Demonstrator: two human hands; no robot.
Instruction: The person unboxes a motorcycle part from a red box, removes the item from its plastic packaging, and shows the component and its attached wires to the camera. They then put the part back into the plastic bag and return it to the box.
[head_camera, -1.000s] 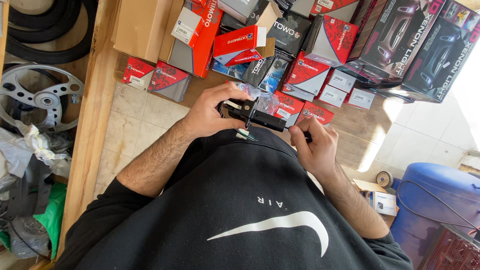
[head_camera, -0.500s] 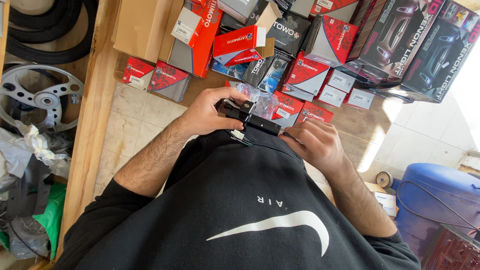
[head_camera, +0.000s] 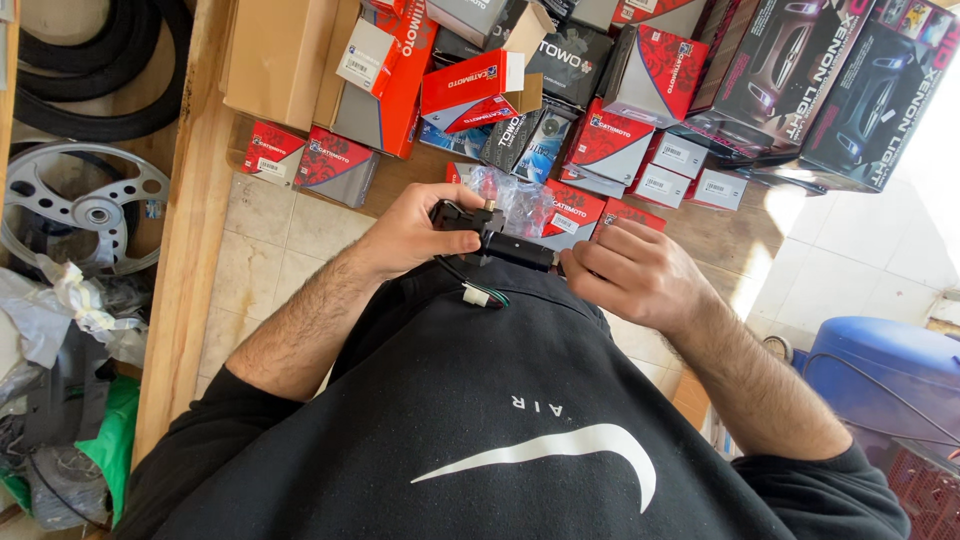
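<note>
- Hands both closed on one black switch part, held at the belly above the red boxes.
- Left hand grips its bulky end.
- Right hand pinches the other end; long axis runs hand to hand.
- White plug dangles below, nearer the left.

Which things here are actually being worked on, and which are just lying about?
In hand:
left hand
right hand
black plastic part
its wire with white plug

Lying about:
red and grey cardboard boxes
clear plastic bag
silver spoked wheel
blue barrel

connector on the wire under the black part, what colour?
White connector, hanging below the left hand; head view.
</note>
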